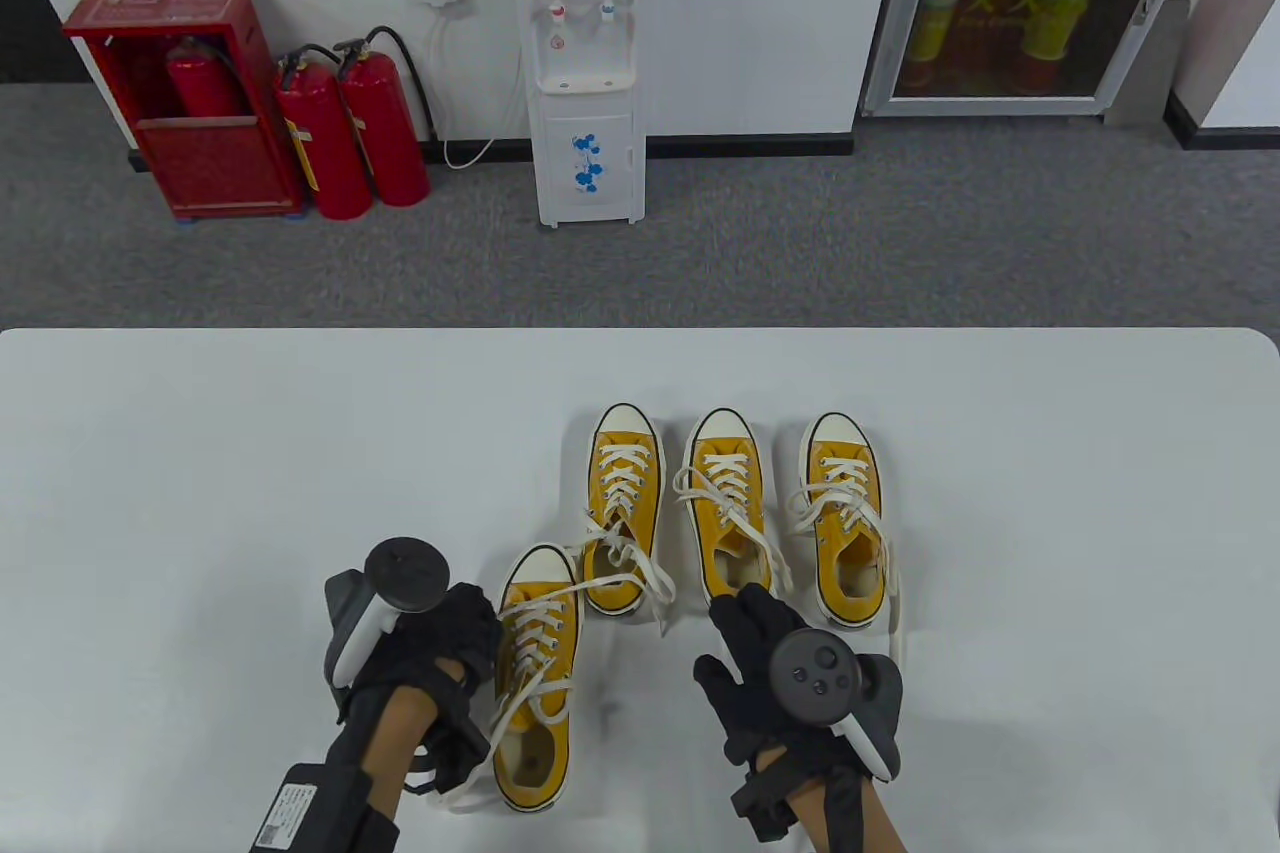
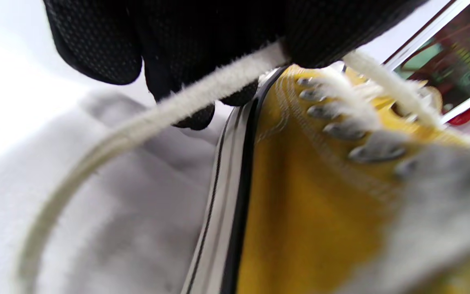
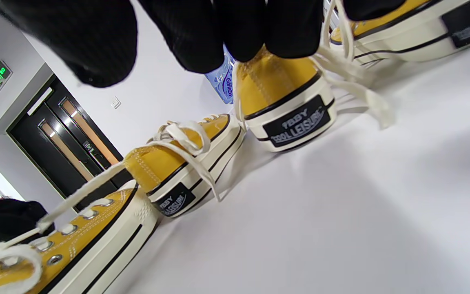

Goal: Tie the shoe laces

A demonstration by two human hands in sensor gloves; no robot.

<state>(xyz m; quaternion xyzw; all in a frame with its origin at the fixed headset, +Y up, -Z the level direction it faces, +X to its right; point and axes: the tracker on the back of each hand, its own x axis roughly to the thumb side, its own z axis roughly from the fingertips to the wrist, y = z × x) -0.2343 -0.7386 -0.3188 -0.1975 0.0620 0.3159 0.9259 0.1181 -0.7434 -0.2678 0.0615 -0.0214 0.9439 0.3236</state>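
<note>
Nearest yellow shoe (image 1: 537, 678) just beside left hand (image 1: 430, 653) (lace (image 2: 202, 92) pinched)

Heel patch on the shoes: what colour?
Black heel patch with white lettering; clearest in the right wrist view.

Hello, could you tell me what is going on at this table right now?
A person in black sensor gloves is tying laces on four yellow canvas sneakers on a white table. The left hand grips a cream lace of the nearest sneaker, still unknotted. The right hand rests at the heel of the third sneaker, holding nothing visible.
</note>
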